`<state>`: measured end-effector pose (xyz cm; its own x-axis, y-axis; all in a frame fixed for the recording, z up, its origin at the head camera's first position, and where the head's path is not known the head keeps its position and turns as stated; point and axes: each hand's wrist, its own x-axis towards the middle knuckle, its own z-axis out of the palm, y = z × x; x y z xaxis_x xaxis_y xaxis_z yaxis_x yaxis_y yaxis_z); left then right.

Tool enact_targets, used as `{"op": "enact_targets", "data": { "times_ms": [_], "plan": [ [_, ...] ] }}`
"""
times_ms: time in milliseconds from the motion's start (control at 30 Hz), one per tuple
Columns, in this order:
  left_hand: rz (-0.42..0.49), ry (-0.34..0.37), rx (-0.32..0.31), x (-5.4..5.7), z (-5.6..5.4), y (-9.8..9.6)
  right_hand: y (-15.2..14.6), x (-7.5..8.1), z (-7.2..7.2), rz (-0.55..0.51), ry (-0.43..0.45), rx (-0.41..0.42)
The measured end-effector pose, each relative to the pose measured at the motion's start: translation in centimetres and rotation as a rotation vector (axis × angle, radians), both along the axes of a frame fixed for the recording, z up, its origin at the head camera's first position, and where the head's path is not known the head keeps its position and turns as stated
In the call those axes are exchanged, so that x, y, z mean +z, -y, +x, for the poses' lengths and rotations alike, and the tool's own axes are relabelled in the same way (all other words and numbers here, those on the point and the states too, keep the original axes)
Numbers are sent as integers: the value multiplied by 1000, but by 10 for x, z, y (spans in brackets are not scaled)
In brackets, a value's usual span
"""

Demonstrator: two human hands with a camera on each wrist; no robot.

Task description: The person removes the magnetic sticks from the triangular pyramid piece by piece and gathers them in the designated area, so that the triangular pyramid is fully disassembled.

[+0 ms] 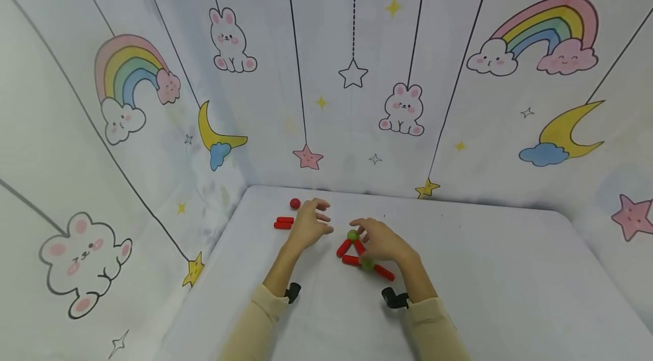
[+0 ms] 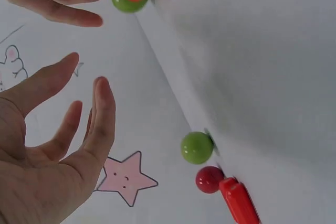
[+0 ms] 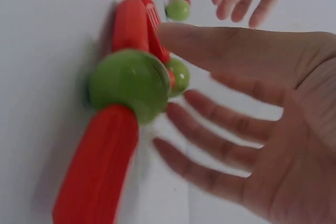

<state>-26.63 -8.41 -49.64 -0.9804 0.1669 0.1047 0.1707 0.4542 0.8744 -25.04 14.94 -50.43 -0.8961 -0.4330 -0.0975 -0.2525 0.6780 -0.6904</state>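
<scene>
Both hands hover over the white table with fingers relaxed and nothing gripped. My right hand [image 1: 382, 241] is above a figure of red sticks and green balls, its thumb tip overlapping a thin red stick [image 3: 156, 30] in the right wrist view. The figure has an upper green ball [image 1: 353, 235] with two red sticks slanting from it. Below, a larger-looking green ball [image 3: 128, 85] joins a left red stick [image 1: 351, 260] and a right red stick [image 1: 384, 272]. To the left, my left hand [image 1: 308, 225] is beside two parallel red sticks [image 1: 283, 223].
Farther back on the table [image 1: 510, 270] lies a red ball [image 1: 295, 203]. A loose green ball [image 2: 197, 148] sits near it, hidden behind my left hand in the head view. White cloth walls [image 1: 352, 123] with cartoon drawings enclose the table's back and sides.
</scene>
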Motion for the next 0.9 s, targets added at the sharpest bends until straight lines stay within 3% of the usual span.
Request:
{"op": "enact_targets", "data": {
  "times_ms": [200,400,533,900],
  "plan": [
    [-39,90,-186,1,13,-23,-11,2,-3,62,105,-50],
    [-60,116,-298,-6,20,-37,-9,4,-2,13,139,-30],
    [-61,138,-326,-13,24,-39,-7,4,0,-7,164,-32],
    [-189,54,-347,-22,25,-42,-10,1,3,-71,249,-60]
  ]
}}
